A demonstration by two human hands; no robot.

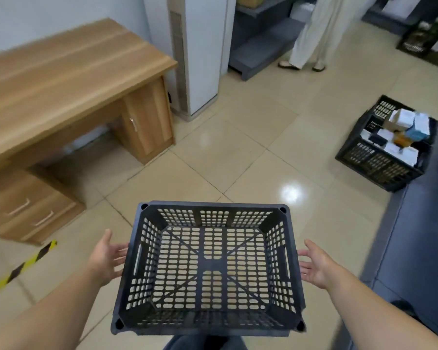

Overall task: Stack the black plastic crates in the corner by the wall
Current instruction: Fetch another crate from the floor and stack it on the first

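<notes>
An empty black plastic crate (208, 322) with perforated walls and floor sits low in front of me, its open top facing up. My left hand (109, 258) is at the crate's left wall with straight fingers reaching its side near the handle slot. My right hand (316, 266) mirrors it at the right wall, palm turned inward, fingers straight. Neither hand curls around the rim. A second black crate (359, 155), filled with small boxes, stands on the tiled floor at the right.
A wooden desk (61, 79) with drawers fills the left. A white upright cabinet unit (200, 54) stands by the wall behind it. A person's legs (309, 39) are at the back near grey shelves. A dark mat (415, 236) lies right; yellow-black tape (23, 266) marks the floor left.
</notes>
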